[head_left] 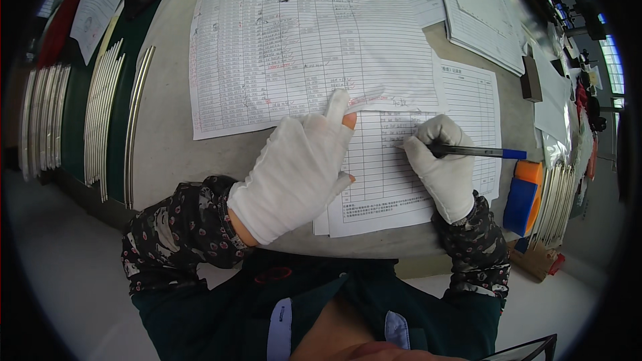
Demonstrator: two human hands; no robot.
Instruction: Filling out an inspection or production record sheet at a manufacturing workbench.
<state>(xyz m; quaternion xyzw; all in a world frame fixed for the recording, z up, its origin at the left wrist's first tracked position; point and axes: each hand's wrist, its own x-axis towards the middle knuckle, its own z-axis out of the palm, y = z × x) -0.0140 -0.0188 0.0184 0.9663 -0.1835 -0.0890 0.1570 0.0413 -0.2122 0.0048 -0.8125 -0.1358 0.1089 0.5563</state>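
Observation:
My right hand (443, 164), in a white glove, is closed round a black pen (481, 152) with a blue end. It rests on a printed form (384, 194) ruled into rows, with handwriting in the upper ones. White-gloved too, my left hand (294, 167) holds nothing: its index finger stretches onto the lower edge of a large table sheet (267, 47), and its thumb is apart over the form. Bare skin shows at the thumb tip and one other fingertip. Printed rows, handwritten notes and red marks cover the large sheet, which overlaps the top of the form.
Bundles of thin metal rods (103, 120) lie at the left, and more rods (554, 204) at the right. A blue and orange block (522, 200) sits beside my right forearm. Stacked papers (478, 13) and a small brown block (531, 79) are at the far right.

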